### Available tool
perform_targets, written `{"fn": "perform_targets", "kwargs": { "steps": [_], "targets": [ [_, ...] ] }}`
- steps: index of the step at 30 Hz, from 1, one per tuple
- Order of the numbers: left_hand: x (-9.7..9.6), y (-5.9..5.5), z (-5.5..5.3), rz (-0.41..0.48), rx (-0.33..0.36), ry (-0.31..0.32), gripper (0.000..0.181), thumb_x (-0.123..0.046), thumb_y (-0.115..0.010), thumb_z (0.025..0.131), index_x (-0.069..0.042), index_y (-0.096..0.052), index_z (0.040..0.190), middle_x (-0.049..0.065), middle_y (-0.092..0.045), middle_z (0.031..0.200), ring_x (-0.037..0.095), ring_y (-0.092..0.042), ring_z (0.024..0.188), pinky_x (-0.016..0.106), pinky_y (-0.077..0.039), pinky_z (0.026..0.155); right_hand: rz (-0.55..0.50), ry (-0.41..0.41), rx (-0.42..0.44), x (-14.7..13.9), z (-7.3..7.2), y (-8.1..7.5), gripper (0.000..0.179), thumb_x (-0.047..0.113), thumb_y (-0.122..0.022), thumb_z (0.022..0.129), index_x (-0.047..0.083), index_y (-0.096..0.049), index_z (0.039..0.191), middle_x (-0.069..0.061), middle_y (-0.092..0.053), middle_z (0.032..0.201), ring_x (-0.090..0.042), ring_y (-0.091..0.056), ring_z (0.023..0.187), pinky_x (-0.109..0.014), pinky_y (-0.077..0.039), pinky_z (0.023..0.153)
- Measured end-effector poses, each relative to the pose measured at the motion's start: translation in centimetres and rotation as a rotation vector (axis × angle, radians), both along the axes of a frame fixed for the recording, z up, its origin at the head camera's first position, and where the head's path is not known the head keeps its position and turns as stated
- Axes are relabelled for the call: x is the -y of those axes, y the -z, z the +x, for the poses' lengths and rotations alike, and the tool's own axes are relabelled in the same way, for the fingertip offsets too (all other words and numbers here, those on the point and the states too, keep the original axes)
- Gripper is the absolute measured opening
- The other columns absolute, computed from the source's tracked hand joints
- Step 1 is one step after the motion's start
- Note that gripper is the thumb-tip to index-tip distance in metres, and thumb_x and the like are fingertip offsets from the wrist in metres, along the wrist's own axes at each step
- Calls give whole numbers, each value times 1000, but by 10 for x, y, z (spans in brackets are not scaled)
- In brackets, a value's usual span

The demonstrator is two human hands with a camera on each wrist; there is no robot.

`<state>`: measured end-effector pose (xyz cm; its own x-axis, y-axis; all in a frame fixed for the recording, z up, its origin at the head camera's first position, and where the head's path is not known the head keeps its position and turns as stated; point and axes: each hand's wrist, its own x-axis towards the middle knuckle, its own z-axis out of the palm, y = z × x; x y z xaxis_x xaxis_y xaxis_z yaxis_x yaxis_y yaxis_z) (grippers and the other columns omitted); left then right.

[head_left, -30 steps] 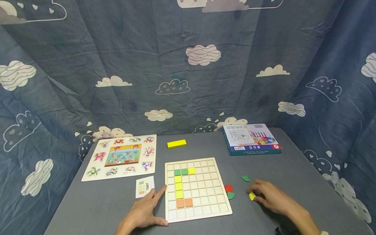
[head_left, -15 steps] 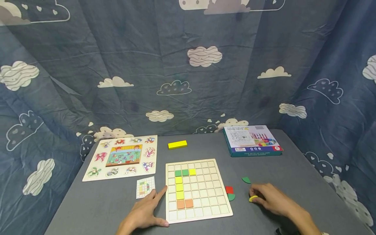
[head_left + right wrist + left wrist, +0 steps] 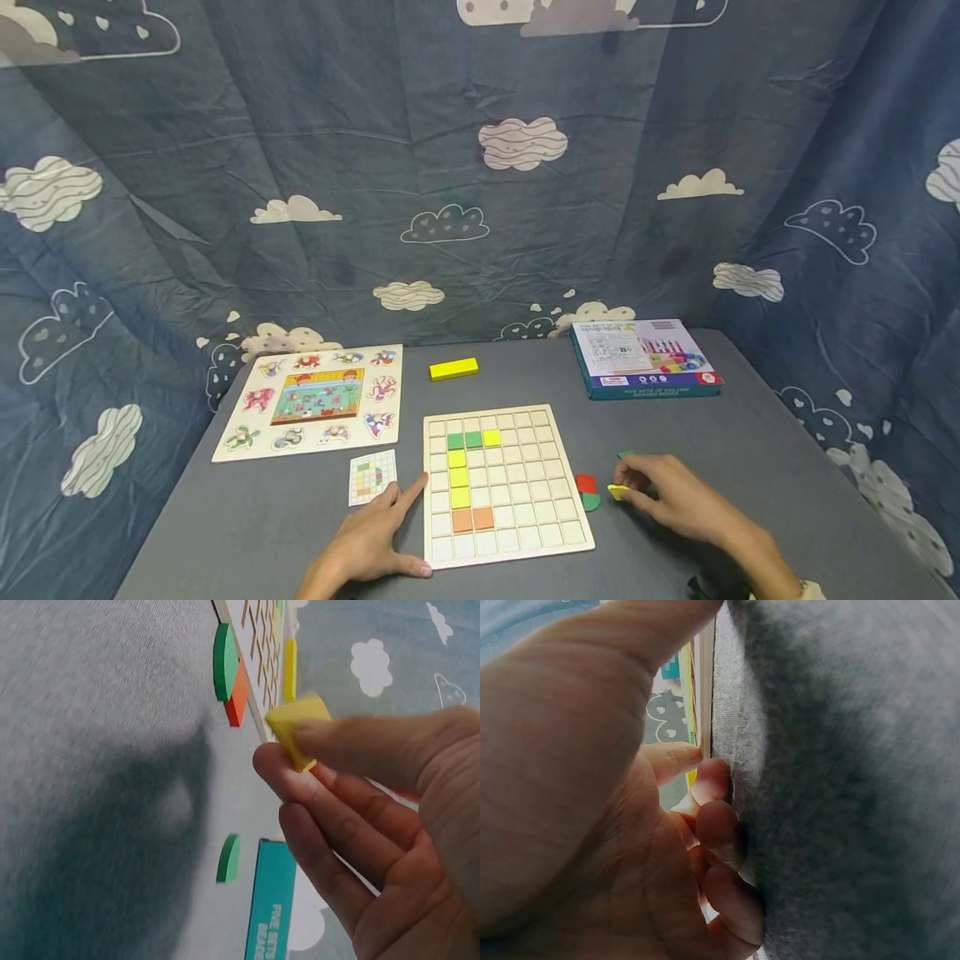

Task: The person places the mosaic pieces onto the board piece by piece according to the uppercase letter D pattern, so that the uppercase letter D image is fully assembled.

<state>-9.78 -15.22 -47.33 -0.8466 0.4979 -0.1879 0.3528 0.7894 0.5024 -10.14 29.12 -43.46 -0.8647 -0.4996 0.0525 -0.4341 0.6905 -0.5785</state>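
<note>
My right hand (image 3: 675, 496) pinches a yellow quarter-circle tile (image 3: 300, 720) between thumb and fingertips, above the table to the right of the wooden grid board (image 3: 534, 514). My left hand (image 3: 366, 540) lies at the board's left side, index finger and thumb spread and touching its edge. In the left wrist view, its other fingers (image 3: 720, 829) rest bent on the table. Green, yellow and orange square tiles (image 3: 462, 522) fill some board cells. Beside the board's right edge are a red square tile (image 3: 586, 483) and a green quarter-circle tile (image 3: 592, 502). Another green tile (image 3: 229, 859) is partly hidden behind my right hand in the head view.
A small pattern card (image 3: 372, 477) lies left of the board. Behind it is a picture puzzle board (image 3: 258, 429). A yellow block (image 3: 453, 369) lies at the back, and a teal box (image 3: 648, 358) at the back right. A cloud-patterned cloth (image 3: 450, 167) hangs behind the table.
My right hand has lifted the yellow tile and moved left with it, toward the board, now overlapping the far green tile. The left hand stays at the board's edge.
</note>
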Motion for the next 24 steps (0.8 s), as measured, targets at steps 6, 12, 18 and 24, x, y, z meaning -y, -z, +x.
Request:
{"fn": "perform_targets", "kwargs": {
  "steps": [6, 12, 18, 24],
  "targets": [
    [0, 0, 1, 8, 9, 0, 122, -63, -84, 63, -18, -26, 160, 20, -50, 127, 27, -53, 103, 52, -48, 76, -28, -28, -46, 8, -1, 1, 25, 6, -69, 93, 15, -70, 116, 8, -66, 101, -2, -63, 89, -27, -55, 78],
    [-1, -1, 0, 7, -9, 3, 121, -64, -84, 63, -17, -27, 160, 19, -50, 125, 25, -53, 101, 50, -48, 75, -41, -28, -29, 20, -6, 0, 26, 3, -69, 92, 15, -71, 116, 10, -65, 101, -5, -65, 94, -32, -57, 82],
    [0, -1, 0, 5, -15, 8, 121, -65, -83, 63, -18, -27, 160, 7, -48, 109, 17, -42, 86, 39, -41, 68, -42, -61, -70, 31, -12, -1, 28, 0, -69, 91, 14, -73, 114, 10, -66, 100, -2, -61, 89, -28, -55, 79],
    [0, -1, 0, 5, -15, 10, 121, -66, -83, 64, -18, -27, 160, 5, -47, 107, 17, -42, 85, 38, -40, 67, -47, -51, -24, 39, -14, -1, 31, -1, -71, 89, 11, -73, 117, 6, -67, 105, -1, -60, 87, -24, -54, 77]
  ]
}}
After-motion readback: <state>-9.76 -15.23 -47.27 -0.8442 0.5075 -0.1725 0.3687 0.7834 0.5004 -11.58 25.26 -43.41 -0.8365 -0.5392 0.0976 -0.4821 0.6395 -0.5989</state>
